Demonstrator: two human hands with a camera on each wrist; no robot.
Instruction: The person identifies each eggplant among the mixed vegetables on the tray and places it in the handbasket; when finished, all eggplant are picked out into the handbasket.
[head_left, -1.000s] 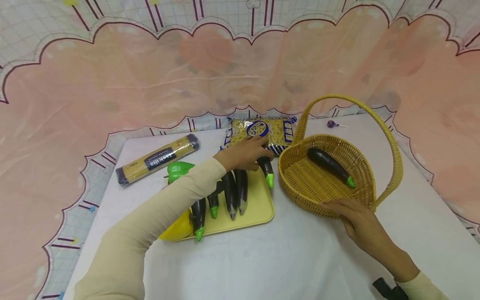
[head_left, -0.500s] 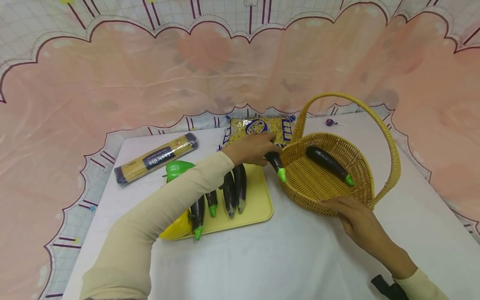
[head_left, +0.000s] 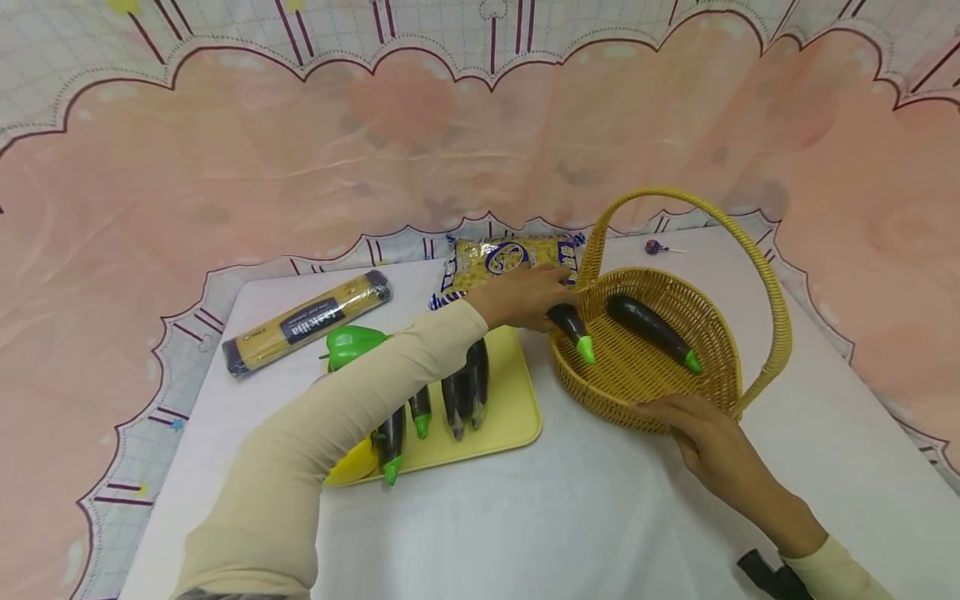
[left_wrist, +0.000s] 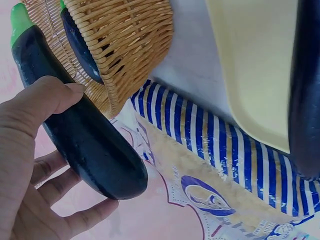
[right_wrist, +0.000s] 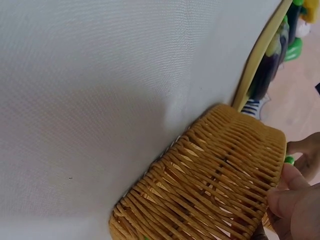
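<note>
My left hand grips a dark eggplant with a green stem, thumb across its top and fingers beneath. The held eggplant overlaps the left rim of a woven basket in the head view, its green end pointing inward. Inside the basket lies another eggplant. With my right hand I hold the basket's near rim, thumb and fingers pinching the wall, as the right wrist view shows. On the yellow tray rest several eggplants, partly hidden behind my left sleeve.
A bag of pasta lies behind the tray, and a pack of spaghetti sits farther left. A green pepper and a yellow pepper are at the tray's left side. A lollipop lies behind the basket, whose tall handle arches over it.
My left hand has carried the eggplant rightward from above the tray's edge to the basket's left rim. The right hand stays on the near rim.
</note>
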